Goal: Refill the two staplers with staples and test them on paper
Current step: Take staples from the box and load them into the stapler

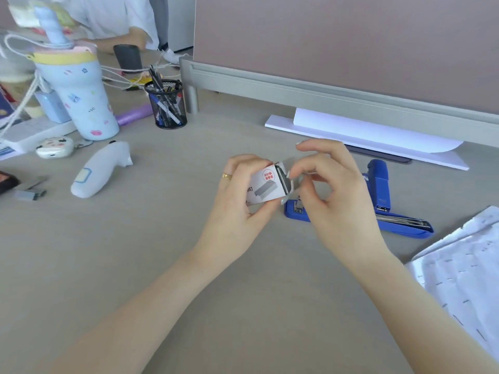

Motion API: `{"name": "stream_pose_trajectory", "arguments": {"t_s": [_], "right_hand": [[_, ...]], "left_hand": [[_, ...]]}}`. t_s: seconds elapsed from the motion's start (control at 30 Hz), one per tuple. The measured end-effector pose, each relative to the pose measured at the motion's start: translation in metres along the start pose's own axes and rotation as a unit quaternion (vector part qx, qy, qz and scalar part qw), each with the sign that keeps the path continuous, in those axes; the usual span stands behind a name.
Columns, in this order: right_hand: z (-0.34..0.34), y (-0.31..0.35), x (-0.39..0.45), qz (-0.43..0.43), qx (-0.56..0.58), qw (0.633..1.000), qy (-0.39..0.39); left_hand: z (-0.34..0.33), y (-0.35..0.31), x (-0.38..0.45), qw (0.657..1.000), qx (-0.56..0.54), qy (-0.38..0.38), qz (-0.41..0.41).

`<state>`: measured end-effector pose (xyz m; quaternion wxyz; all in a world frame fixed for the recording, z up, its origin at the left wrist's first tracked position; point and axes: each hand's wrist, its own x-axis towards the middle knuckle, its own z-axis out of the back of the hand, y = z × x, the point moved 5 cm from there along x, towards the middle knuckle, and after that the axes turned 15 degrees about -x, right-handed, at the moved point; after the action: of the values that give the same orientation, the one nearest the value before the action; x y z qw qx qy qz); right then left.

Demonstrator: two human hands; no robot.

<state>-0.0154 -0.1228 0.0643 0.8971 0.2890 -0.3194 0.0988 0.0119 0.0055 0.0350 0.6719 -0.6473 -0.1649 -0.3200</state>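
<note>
Over the desk (162,252), left fingers (259,161) curled round staple box (266,184), right fingers (299,172) pinching at its open end.

A glossy blue plastic stapler (378,184) with a shiny metal track lies on the smooth matt desk (135,252).

A pale beige laminate desk (167,238) carries an opened blue stapler (399,225), stapled white sheets (464,282), a white paper stack (372,136), a black mesh pen cup (168,109), a light-blue cartoon tumbler (81,101), a white stapler-shaped gadget (100,168) and loose grey staple strips (29,194).
</note>
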Motion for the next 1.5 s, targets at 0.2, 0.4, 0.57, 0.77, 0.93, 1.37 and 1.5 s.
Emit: {"name": "stream_pose_trajectory", "arguments": {"t_s": [0.2, 0.4, 0.57, 0.77, 0.93, 1.37, 1.5], "right_hand": [[0.006, -0.008, -0.002, -0.021, 0.015, 1.000, 0.014], [0.047, -0.015, 0.027, -0.128, 0.077, 0.984, -0.094], [0.078, -0.016, 0.052, -0.173, 0.154, 0.965, -0.123], [0.085, -0.030, 0.049, -0.147, 0.094, 0.983, -0.051], [0.081, -0.033, 0.045, -0.076, 0.040, 0.994, -0.069], [0.064, -0.048, 0.045, -0.120, 0.028, 0.990, -0.063], [0.059, -0.051, 0.045, -0.135, 0.078, 0.988, -0.021]], "left_hand": [[-0.008, -0.001, 0.009, 0.996, -0.031, 0.019, 0.077], [-0.033, -0.036, 0.073, 0.995, -0.029, 0.092, 0.036], [-0.048, -0.056, 0.101, 0.994, -0.072, 0.083, -0.001], [-0.052, -0.038, 0.095, 0.984, -0.075, 0.152, 0.062], [-0.059, -0.024, 0.091, 0.972, -0.111, 0.172, 0.112], [-0.063, -0.007, 0.089, 0.979, -0.075, 0.147, 0.121], [-0.059, -0.009, 0.091, 0.980, -0.047, 0.166, 0.098]]}}
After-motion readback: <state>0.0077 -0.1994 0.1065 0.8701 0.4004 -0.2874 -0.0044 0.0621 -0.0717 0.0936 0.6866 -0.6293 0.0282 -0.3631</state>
